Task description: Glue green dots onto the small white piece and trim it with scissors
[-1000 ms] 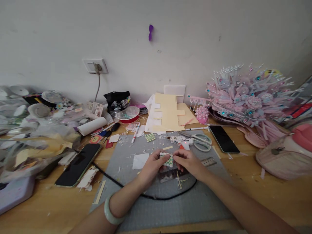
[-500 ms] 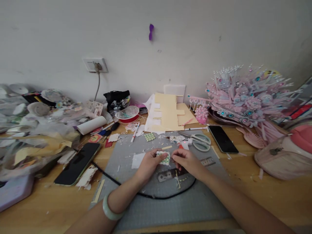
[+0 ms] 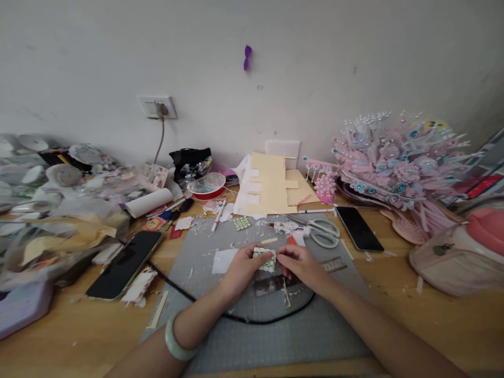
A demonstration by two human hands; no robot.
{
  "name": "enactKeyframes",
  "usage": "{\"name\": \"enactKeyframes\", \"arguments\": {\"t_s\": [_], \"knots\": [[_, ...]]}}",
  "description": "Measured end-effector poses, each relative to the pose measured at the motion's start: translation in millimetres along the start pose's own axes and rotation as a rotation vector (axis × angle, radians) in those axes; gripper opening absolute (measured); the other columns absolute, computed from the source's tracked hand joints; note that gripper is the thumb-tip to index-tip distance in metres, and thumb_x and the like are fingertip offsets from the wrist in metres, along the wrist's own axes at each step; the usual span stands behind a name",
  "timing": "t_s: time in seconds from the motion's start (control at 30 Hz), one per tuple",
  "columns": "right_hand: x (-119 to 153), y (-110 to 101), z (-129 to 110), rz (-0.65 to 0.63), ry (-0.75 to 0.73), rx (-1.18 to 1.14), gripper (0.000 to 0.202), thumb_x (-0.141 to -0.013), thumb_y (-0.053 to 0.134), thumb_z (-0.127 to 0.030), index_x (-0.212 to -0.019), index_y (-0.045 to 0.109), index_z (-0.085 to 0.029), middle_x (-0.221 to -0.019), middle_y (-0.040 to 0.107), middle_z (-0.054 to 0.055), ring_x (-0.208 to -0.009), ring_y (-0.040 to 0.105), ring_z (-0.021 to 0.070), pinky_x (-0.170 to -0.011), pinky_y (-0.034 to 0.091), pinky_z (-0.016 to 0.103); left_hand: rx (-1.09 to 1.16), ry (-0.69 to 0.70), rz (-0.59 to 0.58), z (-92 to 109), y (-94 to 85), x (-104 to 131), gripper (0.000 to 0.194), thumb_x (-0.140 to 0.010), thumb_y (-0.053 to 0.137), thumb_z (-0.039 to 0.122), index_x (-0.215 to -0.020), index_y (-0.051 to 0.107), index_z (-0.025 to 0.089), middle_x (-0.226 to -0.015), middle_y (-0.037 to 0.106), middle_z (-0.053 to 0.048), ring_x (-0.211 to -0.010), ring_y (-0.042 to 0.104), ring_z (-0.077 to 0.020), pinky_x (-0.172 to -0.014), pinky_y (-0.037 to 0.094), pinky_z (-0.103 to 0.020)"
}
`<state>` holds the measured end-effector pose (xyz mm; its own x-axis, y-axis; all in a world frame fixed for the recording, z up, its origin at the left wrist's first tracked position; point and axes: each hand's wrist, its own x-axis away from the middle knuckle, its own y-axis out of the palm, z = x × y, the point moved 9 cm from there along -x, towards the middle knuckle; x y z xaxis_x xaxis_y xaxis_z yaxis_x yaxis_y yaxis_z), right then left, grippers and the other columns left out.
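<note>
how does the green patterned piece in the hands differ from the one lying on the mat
The held piece is gripped in the left hand, while the loose piece lies on the grey mat. That hand's thumb hides part of the held piece; the loose piece is uncovered. Both are small, with a green and pale pattern.

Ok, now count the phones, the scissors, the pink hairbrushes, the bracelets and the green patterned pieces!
Phones: 2
Scissors: 1 pair
Pink hairbrush: 1
Bracelet: 1
Green patterned pieces: 2, one in the hands
Total: 7
</note>
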<state>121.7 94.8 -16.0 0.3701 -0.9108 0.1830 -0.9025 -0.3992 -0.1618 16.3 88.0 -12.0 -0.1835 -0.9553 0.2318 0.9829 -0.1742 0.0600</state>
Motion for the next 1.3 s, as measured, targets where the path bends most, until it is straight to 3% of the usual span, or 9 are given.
{"name": "enactKeyframes", "arguments": {"t_s": [0.23,0.57,0.77,0.93,1.3], "knots": [[0,1,0,0.011,0.004,-0.004,0.011,-0.070,0.052,-0.027,-0.071,0.053,-0.017,-0.047,0.046,-0.006,-0.039,0.043,0.0056,-0.039,0.035,0.016,0.003,-0.017,0.007,-1,0.6,1,0.027,-0.060,0.062,0.038,-0.073,0.052,0.016,-0.054,0.046,0.006,-0.049,0.041,-0.0077,-0.046,0.032,-0.018],[0,1,0,0.007,-0.017,0.028,0.011,-0.072,0.050,-0.027,-0.069,0.051,-0.017,-0.046,0.045,-0.007,-0.038,0.041,0.0053,-0.038,0.033,0.016,0.006,-0.049,-0.033,-3,4.8,1,0.028,-0.059,0.061,0.039,-0.072,0.053,0.016,-0.059,0.049,0.004,-0.052,0.044,-0.0088,-0.047,0.034,-0.019],[1,1,0,0.014,-0.025,0.049,0.011,-0.073,0.049,-0.027,-0.070,0.051,-0.017,-0.046,0.044,-0.006,-0.038,0.041,0.0052,-0.038,0.033,0.015,-0.074,0.076,-0.034,2,1.2,-2,0.022,-0.064,0.059,0.036,-0.067,0.057,0.014,-0.062,0.054,0.002,-0.061,0.048,-0.0120,-0.061,0.037,-0.022],[0,-1,-2,0.026,-0.050,0.052,0.010,-0.072,0.049,-0.026,-0.068,0.050,-0.017,-0.047,0.043,-0.007,-0.040,0.041,0.0048,-0.039,0.033,0.015,-0.140,0.121,-0.088,6,5.0,-2,0.024,-0.068,0.055,0.038,-0.070,0.060,0.015,-0.064,0.057,0.001,-0.063,0.049,-0.0132,-0.063,0.036,-0.022],[0,-3,-5,0.050,-0.069,0.135,0.009,-0.070,0.049,-0.024,-0.067,0.052,-0.017,-0.047,0.043,-0.006,-0.040,0.041,0.0063,-0.039,0.031,0.017,-0.267,0.156,-0.092,10,1.9,-3,0.022,-0.068,0.054,0.037,-0.069,0.062,0.016,-0.063,0.057,0.002,-0.062,0.048,-0.0130,-0.061,0.035,-0.021]]}}
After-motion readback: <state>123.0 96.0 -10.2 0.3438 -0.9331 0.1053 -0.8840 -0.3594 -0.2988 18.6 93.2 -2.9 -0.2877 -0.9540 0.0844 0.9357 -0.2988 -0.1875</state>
